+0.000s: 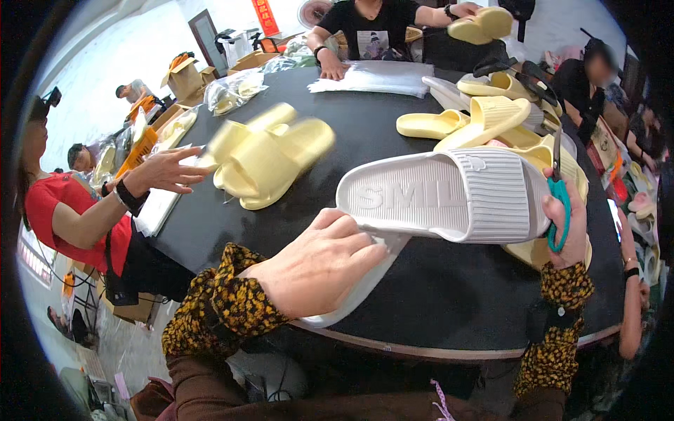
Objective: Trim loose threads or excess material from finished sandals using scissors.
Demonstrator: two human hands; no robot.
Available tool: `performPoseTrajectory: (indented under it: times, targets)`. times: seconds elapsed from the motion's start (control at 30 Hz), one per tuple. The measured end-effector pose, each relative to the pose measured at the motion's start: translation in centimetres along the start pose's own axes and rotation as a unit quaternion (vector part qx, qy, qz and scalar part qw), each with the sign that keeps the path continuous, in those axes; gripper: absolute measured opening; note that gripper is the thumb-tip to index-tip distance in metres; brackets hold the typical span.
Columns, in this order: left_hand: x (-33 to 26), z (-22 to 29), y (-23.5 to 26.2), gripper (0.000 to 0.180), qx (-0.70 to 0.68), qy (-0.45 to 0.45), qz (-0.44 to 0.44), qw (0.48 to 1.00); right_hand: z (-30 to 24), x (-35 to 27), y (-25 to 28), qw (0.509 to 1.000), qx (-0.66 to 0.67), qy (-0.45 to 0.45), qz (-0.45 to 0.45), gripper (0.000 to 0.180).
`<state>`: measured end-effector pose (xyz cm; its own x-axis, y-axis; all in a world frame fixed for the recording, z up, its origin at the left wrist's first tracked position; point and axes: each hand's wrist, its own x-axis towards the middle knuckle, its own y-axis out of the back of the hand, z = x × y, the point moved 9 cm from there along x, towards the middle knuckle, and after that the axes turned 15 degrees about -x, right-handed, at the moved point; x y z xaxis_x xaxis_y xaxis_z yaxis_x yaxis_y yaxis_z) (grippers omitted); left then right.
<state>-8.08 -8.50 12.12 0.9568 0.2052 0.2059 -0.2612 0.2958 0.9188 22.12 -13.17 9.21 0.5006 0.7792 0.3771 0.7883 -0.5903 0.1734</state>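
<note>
While we look down over the round black table (pixel 435 295), our left hand (pixel 316 270) is pressed flat with the fingers spread out, resting on a second white slide (pixel 351 295) that lies on the table edge and pokes out from under the palm. So that hand isn't really clamped on anything, just lying open on top, with the fingertips right at the heel end of the upper slide.

That upper white slide sandal (pixel 442 200) sits sole-up, raised lettering showing on the sole, strap ridged, stretched between our two hands just above the near table edge. Our right hand (pixel 572 224) is curled closed at its toe end, and it's also got a pair of teal-handled scissors (pixel 558 189) hooked in the fingers, blades pointing up. We can't tell how firmly it has the sandal itself.

Past that, a pile of pale yellow slides (pixel 491 116) sits on the right of the table. Over on the left another person's hand (pixel 165 170) is next to a blurred yellow pair (pixel 267 158). Across the table, someone in black holds up a yellow slide (pixel 481 24).
</note>
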Motion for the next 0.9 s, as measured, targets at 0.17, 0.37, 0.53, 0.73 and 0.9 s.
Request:
performPoseTrajectory:
  times: [0.17,0.37,0.53,0.73,0.9]
  targets:
    - [-1.7,0.3,-1.8,0.018,0.042,-0.036,-0.028,0.998,0.2,0.1,-0.6,0.996,-0.045,-0.016,-0.073,0.047]
    - [-3.4,-0.4,-2.6,0.023,0.012,-0.039,0.035,0.999,1.3,-0.4,-2.0,0.988,-0.067,-0.059,-0.128,0.044]
    - [-7.1,-4.6,-2.2,0.066,-0.065,0.157,0.057,0.984,1.1,-0.6,-2.6,0.987,-0.047,-0.063,-0.140,0.045]
    - [-10.0,-6.8,-4.1,0.097,-0.134,0.274,-0.017,0.952,1.1,-0.9,-3.9,0.981,-0.054,-0.066,-0.172,0.047]
    - [-9.9,-6.8,-3.9,0.099,-0.132,0.245,-0.008,0.961,2.5,-2.7,-8.8,0.963,-0.055,-0.078,-0.253,0.044]
